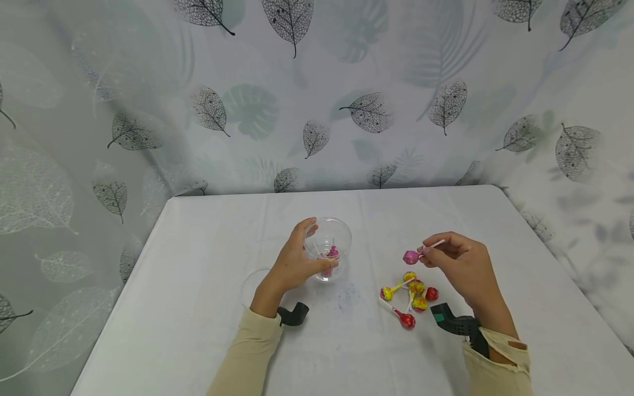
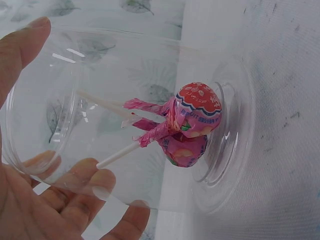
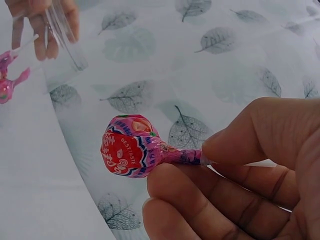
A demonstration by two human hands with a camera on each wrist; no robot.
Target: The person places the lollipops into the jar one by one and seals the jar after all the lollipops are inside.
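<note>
My left hand (image 1: 289,261) curls round a clear plastic cup (image 1: 345,250) standing on the table. Inside the cup, pink-and-red wrapped lollipops (image 2: 197,110) rest heads down against its base, with white sticks slanting towards the mouth. To the right, my right hand (image 1: 463,264) pinches another pink lollipop (image 3: 129,146) just behind its head, between thumb and fingers. That lollipop is raised off the table, lying nearly sideways with its head towards the cup. Below the right hand lies a loose pile of yellow lollipops (image 1: 387,293) and red lollipops (image 1: 407,320).
A white cloth covers the table (image 1: 198,330). Beside my left wrist lies a faint clear round piece (image 1: 242,286), partly hidden by the arm. Leaf-patterned sheeting (image 1: 366,113) hangs behind the table and at both sides.
</note>
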